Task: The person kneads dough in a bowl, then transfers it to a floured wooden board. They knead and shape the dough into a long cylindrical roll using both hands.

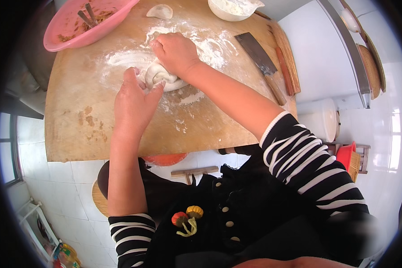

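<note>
A lump of folded white dough [160, 77] lies on a floured wooden board [77, 137]. My left hand [137, 93] touches its left and near side, thumb and fingers spread around the edge. Over the dough's upper right side is my right hand [176, 52], its fingers curled down; whether they grip dough is hidden beneath the hand. Loose flour [214, 53] is spread behind and beside the dough. Farther back on the board sits one folded dumpling [159, 12].
A pink basin [87, 37] with brown filling and utensils stands back left. At the back right is a white bowl [234, 10] of flour. A cleaver [258, 55] and a reddish wooden rolling pin [284, 72] lie along the right side.
</note>
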